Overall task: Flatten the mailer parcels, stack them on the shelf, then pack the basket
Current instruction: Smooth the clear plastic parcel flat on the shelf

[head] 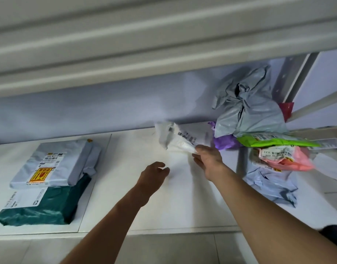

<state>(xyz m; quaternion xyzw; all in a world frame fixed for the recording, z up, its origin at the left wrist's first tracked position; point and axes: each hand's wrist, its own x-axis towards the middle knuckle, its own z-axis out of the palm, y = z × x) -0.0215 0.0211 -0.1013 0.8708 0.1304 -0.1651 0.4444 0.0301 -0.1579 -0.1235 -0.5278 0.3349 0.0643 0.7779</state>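
My right hand point(207, 159) pinches the near corner of a white mailer parcel point(175, 138) with a barcode label, lifted off the white shelf point(163, 202) near its back edge. My left hand point(154, 173) hovers just left of it, fingers loosely curled, holding nothing. At the left, a grey flat mailer point(55, 162) lies on top of a dark green mailer point(40, 210). A heap of unflattened mailers sits at the right: a grey one point(247, 109), purple point(224, 143), green point(274, 141), pink point(285, 159) and pale blue point(270, 183).
An upper shelf board point(144, 44) overhangs close above. A metal upright post point(289, 77) stands at the back right. The wall runs behind the shelf. Tiled floor point(173, 248) shows below the shelf's front edge.
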